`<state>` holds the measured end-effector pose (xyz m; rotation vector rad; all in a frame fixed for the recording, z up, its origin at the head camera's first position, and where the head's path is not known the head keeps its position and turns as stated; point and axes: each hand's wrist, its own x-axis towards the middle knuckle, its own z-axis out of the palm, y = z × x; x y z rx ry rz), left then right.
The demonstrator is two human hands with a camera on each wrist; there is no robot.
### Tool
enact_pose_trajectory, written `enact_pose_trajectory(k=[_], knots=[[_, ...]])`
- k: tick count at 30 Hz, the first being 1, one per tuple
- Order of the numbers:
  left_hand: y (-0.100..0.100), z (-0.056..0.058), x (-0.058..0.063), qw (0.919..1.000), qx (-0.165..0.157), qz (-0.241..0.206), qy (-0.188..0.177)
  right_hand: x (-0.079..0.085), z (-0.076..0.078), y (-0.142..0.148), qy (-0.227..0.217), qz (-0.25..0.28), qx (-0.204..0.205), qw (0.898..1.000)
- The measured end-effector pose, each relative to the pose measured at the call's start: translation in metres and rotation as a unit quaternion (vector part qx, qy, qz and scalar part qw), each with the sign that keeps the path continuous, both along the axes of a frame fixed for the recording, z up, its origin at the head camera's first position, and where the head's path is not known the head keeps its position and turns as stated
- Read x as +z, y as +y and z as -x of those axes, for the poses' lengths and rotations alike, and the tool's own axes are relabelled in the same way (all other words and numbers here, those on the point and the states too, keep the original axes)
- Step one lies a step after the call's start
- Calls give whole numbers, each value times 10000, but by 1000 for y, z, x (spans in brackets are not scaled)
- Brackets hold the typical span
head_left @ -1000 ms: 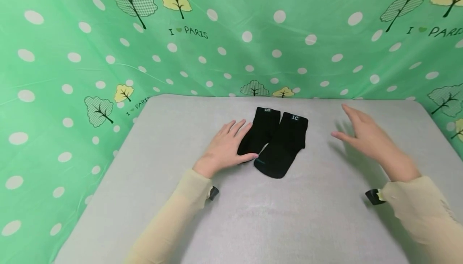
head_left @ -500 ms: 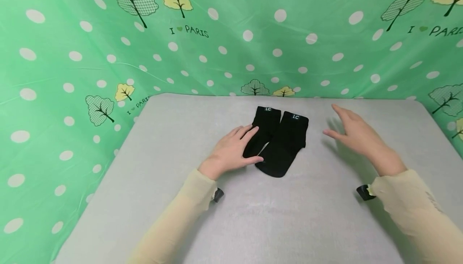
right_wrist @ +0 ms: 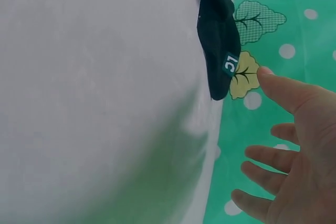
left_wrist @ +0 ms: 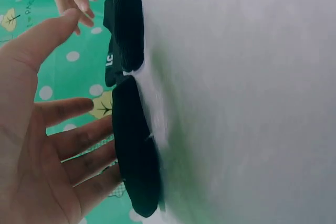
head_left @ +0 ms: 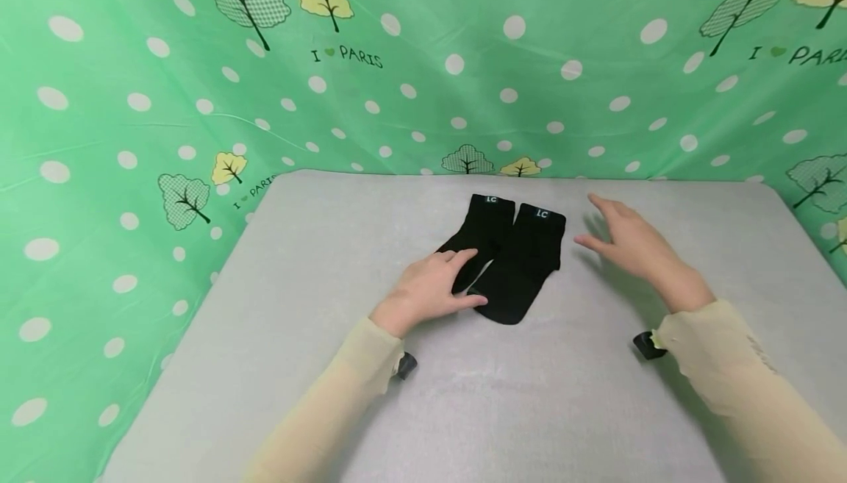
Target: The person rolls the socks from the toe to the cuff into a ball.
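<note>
Two black ankle socks lie flat side by side, each with a pale "LC" mark at its cuff. My left hand (head_left: 429,288) reaches over the foot of the left sock (head_left: 491,224), covering part of it, with the thumb near the toe of the right sock (head_left: 523,273). In the left wrist view, that hand's fingers extend toward the far side of the nearer sock (left_wrist: 136,150), the thumb standing apart; whether they touch the cloth is unclear. My right hand (head_left: 635,244) hovers right of the socks, fingers spread. The right wrist view has a sock (right_wrist: 218,51) beyond its thumb.
A grey-white table (head_left: 529,409) carries the socks, which lie toward its back edge. Behind and to the left hangs a green dotted cloth (head_left: 370,130) with tree prints. A small black device (head_left: 648,345) sits at each wrist.
My right hand has moved left, closer to the socks. My left hand has shifted slightly right and nearer me over the left sock, its fingers bending a little more. The socks have stayed put.
</note>
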<state>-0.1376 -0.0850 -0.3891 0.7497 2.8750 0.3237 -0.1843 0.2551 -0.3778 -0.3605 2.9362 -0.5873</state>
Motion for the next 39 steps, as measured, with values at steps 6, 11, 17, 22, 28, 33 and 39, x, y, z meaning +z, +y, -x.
enact_pose_trajectory(k=[6,11,17,22,28,33,39], knots=[[3,-4,-1,9997,-97,-126,197,-6,6,-4,81,34,79,9999],[7,-6,-3,9996,-130,-134,214,-10,11,-11,60,156,84,9998],[13,-9,-5,9996,-4,-202,191,-14,18,-22,-142,372,37,9992],[17,-10,-8,9991,191,-350,113,-19,23,-30,-226,474,17,9986],[19,-7,-11,9898,634,-1218,-384,-21,30,-37,-172,613,-62,9980],[18,-5,-12,9719,854,-2039,-813,-21,33,-41,-68,1070,-251,9939],[14,-5,-9,9617,888,-2414,-951,-17,34,-44,-448,1669,-565,9833]])
